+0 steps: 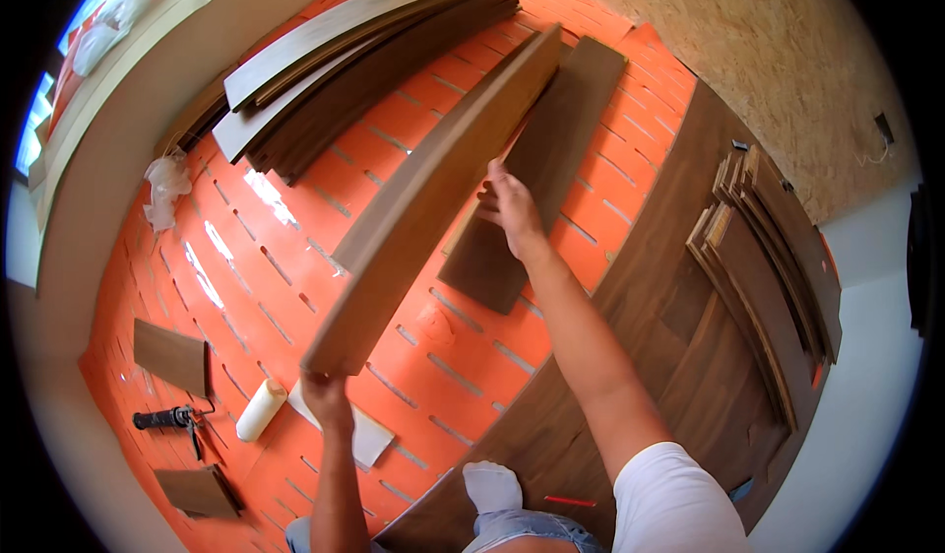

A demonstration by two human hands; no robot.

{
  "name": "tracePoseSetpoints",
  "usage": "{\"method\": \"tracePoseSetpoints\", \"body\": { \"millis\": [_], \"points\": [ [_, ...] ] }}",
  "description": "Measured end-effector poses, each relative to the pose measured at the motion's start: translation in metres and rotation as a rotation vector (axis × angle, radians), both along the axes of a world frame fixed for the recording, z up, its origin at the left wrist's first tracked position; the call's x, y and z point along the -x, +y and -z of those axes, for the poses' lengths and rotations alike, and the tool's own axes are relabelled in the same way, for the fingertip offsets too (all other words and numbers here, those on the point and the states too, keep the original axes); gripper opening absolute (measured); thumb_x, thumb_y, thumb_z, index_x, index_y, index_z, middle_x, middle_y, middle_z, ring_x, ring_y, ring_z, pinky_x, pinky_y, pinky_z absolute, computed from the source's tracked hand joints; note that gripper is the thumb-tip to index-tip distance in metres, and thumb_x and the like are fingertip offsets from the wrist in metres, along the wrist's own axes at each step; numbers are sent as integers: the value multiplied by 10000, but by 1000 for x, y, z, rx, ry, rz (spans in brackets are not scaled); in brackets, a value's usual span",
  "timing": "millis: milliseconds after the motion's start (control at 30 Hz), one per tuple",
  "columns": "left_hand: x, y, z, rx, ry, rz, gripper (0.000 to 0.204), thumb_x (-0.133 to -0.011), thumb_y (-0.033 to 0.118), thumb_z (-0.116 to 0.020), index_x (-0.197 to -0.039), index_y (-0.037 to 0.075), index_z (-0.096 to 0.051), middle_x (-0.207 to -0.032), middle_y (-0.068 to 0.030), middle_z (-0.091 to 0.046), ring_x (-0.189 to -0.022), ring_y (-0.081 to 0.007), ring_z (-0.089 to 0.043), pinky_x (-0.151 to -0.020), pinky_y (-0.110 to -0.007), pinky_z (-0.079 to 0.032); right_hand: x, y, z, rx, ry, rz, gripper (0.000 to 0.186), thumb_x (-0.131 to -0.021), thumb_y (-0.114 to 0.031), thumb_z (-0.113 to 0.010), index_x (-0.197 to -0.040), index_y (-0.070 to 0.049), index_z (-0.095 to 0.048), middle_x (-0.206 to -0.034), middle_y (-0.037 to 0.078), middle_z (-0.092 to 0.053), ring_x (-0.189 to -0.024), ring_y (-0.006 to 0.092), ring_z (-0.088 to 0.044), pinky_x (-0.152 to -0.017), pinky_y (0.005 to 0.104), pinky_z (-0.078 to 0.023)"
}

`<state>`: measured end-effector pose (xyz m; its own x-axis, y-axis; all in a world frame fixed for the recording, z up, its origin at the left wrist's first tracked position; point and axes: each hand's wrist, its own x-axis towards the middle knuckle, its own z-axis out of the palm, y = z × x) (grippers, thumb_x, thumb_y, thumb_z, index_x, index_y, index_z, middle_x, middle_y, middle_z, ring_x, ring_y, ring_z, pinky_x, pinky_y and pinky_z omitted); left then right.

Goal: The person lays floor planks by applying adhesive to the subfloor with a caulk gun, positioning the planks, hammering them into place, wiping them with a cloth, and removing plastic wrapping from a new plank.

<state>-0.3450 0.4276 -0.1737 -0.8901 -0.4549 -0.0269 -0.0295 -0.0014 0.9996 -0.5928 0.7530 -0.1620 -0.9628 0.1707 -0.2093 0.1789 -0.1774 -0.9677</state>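
Observation:
A long brown floorboard [433, 218] is tilted up on its edge and runs away from me across the middle. My left hand [328, 395] is closed around its near end. Beside the board's right side is my right hand [512, 208], fingers apart and partly stretched out; whether they touch the board is unclear. Beneath and to the right, a darker floorboard [541, 179] lies on the orange slotted underlay [453, 376]. My socked foot [492, 487] rests on the laid brown flooring [610, 386], near a red pencil [571, 501].
Stacked floorboards [364, 36] lie at the far left, and more boards [753, 258] at the right. A caulking gun [172, 418], a white roll [261, 410] and short board pieces [169, 356] are at the lower left. Crumpled plastic [167, 189] lies by the left wall.

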Motion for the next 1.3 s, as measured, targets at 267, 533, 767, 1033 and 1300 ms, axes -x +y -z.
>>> {"method": "tracePoseSetpoints", "body": {
  "millis": [267, 533, 767, 1033, 1300],
  "points": [
    [-41, 56, 2, 1023, 469, 349, 336, -837, -130, -632, -1122, 42, -589, -1129, -142, -630, -1091, -351, -646, -1021, -546, -540, -24, 68, 30, 254, -57, 149, 355, -897, -151, -743, -1183, 31, -639, -1144, 140, -695, -1091, 245, -651, -985, 403, -516],
    [-83, 37, -47, 1408, 197, 492, 472, -853, -17, -656, -1285, 171, -635, -1506, -184, -519, -1409, -375, -468, -1158, -551, -370, -104, 61, 41, 688, -30, 143, 354, -891, -91, -744, -1212, 6, -631, -1225, 109, -677, -1144, 252, -630, -1015, 404, -501],
    [-111, -2, -67, 1270, -96, 543, 723, -746, -186, -556, -1377, 163, -615, -1590, -250, -367, -1395, -452, -435, -1118, -513, -429, -138, 42, 33, 767, -17, 90, 451, -906, -96, -734, -1320, -12, -576, -1297, 87, -642, -1201, 252, -598, -1078, 404, -459],
    [-149, -11, -74, 916, -273, 394, 561, -892, -60, -601, -1442, 3, -507, -1398, -209, -551, -1229, -346, -574, -1017, -427, -504, -167, 19, 16, 785, -2, 45, 472, -912, -74, -707, -1353, -5, -553, -1330, 96, -625, -1235, 256, -581, -1082, 421, -455],
    [-193, -1, -45, 179, -549, 132, 576, -992, 71, -628, -1513, -9, -394, -1059, -118, -641, -926, -188, -653, -837, -329, -555, -201, 19, 23, 786, -53, 60, 512, -906, -63, -692, -1389, -17, -528, -1344, 96, -621, -1268, 258, -568, -1118, 426, -427]
  ]
}}
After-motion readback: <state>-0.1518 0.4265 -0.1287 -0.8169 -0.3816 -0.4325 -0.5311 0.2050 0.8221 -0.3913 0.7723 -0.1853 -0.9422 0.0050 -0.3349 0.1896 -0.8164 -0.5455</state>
